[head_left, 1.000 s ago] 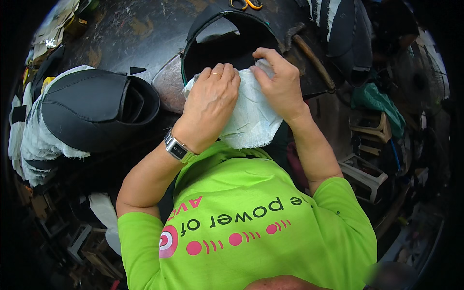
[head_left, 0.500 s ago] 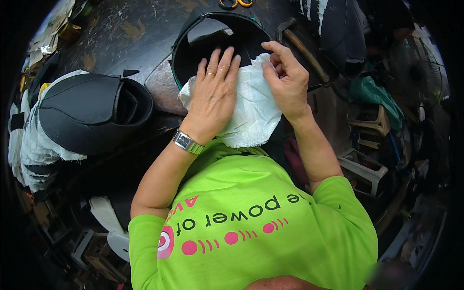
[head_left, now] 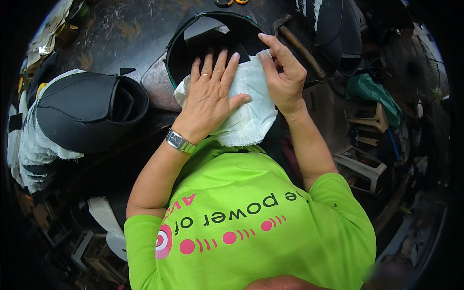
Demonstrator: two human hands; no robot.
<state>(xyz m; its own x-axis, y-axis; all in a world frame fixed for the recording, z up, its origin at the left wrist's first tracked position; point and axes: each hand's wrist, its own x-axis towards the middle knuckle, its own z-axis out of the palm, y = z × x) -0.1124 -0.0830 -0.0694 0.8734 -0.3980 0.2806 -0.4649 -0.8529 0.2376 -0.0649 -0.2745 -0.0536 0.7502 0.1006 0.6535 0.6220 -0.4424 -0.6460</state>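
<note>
A black shoe upper [head_left: 175, 42], bent into an open ring, lies before me at the table's near edge. White lining cloth [head_left: 251, 104] drapes over its near side and hangs toward my lap. My left hand [head_left: 208, 92] presses flat on the cloth, fingers apart and reaching into the upper, thumb out to the right. At the upper's right side, my right hand [head_left: 285, 72] pinches the cloth's edge between thumb and curled fingers. Its index finger points up along the black rim. The cloth's far end inside the upper is partly hidden by my left hand.
Stacked black uppers with white lining [head_left: 79, 108] stand at the left. A hammer [head_left: 302, 50] lies right of the work, and orange-handled scissors [head_left: 232, 2] lie at the top. More black uppers [head_left: 338, 34] are far right. Stools [head_left: 360, 166] and a fan [head_left: 418, 72] stand right.
My left hand has spread its fingers wider, and its thumb has swung out over the cloth. My right hand still grips the edge, slightly lower, and the cloth there looks pulled flatter.
</note>
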